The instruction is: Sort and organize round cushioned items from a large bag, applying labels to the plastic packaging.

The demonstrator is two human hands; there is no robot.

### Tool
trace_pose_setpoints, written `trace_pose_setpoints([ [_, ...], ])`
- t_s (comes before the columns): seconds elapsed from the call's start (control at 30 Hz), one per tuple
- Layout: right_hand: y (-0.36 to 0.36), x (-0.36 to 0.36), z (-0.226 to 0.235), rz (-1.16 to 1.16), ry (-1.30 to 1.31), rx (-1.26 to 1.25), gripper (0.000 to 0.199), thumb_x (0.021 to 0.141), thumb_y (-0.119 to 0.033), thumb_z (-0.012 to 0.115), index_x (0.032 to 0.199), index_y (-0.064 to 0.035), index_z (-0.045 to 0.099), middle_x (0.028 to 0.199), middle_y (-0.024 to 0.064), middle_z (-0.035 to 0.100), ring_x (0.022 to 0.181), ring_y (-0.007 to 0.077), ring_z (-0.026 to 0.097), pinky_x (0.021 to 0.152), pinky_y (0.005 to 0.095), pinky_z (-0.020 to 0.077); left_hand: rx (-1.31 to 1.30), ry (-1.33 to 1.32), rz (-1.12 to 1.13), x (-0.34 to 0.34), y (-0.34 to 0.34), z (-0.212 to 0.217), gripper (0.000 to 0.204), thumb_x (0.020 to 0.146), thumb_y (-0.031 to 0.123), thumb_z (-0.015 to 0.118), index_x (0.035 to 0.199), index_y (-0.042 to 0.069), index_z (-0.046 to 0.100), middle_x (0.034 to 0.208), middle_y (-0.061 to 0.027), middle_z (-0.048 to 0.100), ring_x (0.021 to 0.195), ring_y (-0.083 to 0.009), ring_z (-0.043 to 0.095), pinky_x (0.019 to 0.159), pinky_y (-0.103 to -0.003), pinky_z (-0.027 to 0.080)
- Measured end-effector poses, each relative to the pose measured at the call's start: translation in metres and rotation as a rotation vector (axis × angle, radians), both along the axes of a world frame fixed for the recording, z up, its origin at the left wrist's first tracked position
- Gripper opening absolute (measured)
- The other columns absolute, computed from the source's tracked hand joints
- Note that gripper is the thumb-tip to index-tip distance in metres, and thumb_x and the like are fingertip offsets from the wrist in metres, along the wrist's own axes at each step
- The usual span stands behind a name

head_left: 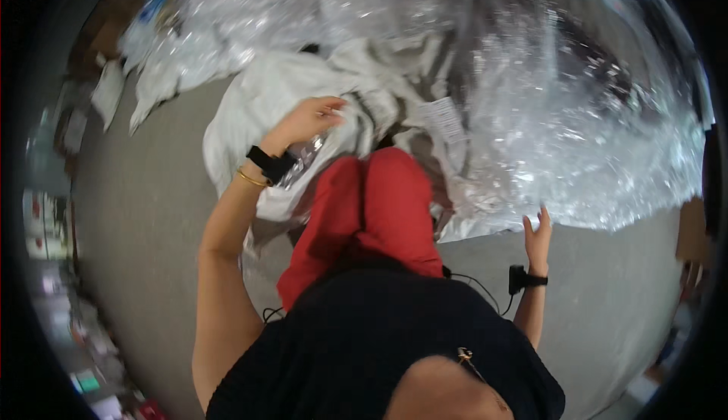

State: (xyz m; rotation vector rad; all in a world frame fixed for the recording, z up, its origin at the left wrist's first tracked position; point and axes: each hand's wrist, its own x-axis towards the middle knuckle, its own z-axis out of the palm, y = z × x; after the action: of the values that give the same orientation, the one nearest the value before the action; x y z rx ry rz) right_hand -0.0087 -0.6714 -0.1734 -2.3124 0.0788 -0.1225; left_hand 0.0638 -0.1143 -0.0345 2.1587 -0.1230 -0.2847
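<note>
My left hand (312,119) is over a large white woven sack (262,90) that lies spread in front of my knees. Its fingers are loosely bent and a little apart, with nothing visible in them. Beneath that wrist, shiny clear plastic (307,156) shows in the sack's folds. My right hand (538,236) is off to the right, fingers spread and holding nothing. It is close to the near edge of a big heap of clear plastic wrap (561,147). A white printed sheet (444,120) lies between sack and heap.
More bagged clear plastic (258,10) covers the far side. A small white bag piece (108,90) lies at far left on the grey floor (144,215). Assorted goods (49,227) line the left edge; a cardboard box (691,230) stands at right. Black cables (481,283) run beside my waist.
</note>
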Motion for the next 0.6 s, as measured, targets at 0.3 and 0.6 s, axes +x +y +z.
trace_pose_setpoints([
  [0.3,0.053,-0.039,0.042,0.093,0.130,-0.090,0.029,0.084,-0.014,0.057,0.108,0.0015,0.055,0.103,0.0136,0.061,0.098,0.0222,0.057,0.083,0.0322,0.0434,0.373,0.040,0.536,-0.167,0.184,-0.202,0.020,0.075,0.016,0.059,0.090,0.005,0.065,0.082,-0.0156,0.064,0.075,-0.0296,0.062,0.067,-0.036,0.047],
  [0.6,0.119,-0.062,0.089,0.170,0.284,-0.184,0.024,0.084,-0.014,0.056,0.103,0.0014,0.058,0.092,0.0108,0.064,0.083,0.0157,0.060,0.073,0.0284,0.0465,0.259,0.262,0.478,-0.223,0.109,-0.344,0.026,0.075,0.023,0.054,0.090,0.005,0.066,0.087,-0.0203,0.062,0.084,-0.0361,0.059,0.075,-0.043,0.045],
])
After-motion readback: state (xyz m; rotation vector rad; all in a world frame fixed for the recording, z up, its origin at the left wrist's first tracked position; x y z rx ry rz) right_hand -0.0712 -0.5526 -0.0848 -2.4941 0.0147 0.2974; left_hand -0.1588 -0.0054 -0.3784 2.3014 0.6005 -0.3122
